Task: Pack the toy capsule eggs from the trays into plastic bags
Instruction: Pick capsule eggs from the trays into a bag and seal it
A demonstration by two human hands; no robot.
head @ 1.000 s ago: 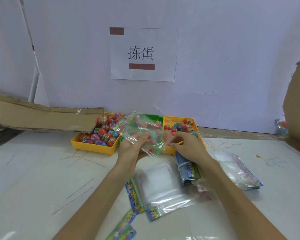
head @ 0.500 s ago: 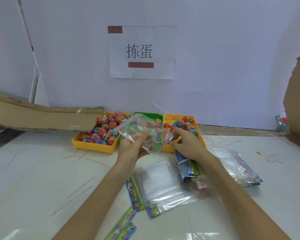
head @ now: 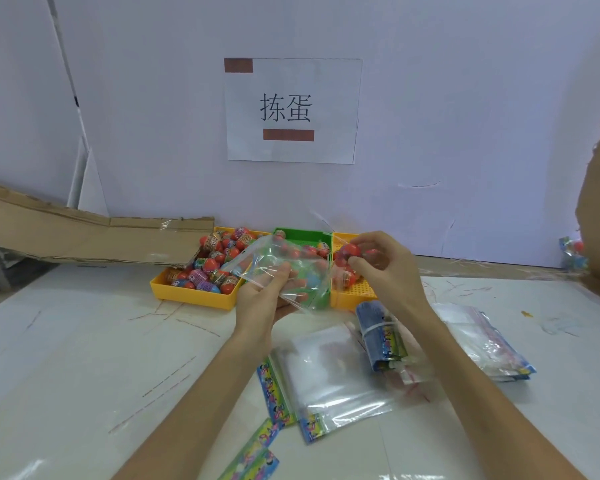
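Three trays of toy capsule eggs stand by the back wall: a left yellow tray [head: 191, 295], a green tray [head: 309, 234] in the middle and a right yellow tray [head: 350, 299]. My left hand [head: 265, 299] holds a clear plastic bag [head: 284, 268] up in front of the green tray, thumb over its edge. My right hand [head: 383, 271] is raised above the right yellow tray and grips red capsule eggs [head: 350, 252] in its curled fingers, right beside the bag's mouth.
Empty clear bags [head: 333, 379] with colourful header strips lie on the white table in front of me. A banded bundle of bags [head: 383, 337] and another flat stack [head: 482, 341] lie to the right. Cardboard [head: 84, 233] leans at the back left, more cardboard stands at the right edge.
My right hand has risen from the right yellow tray with red eggs in its fingers and come toward the bag's mouth. My left hand keeps holding the bag up.
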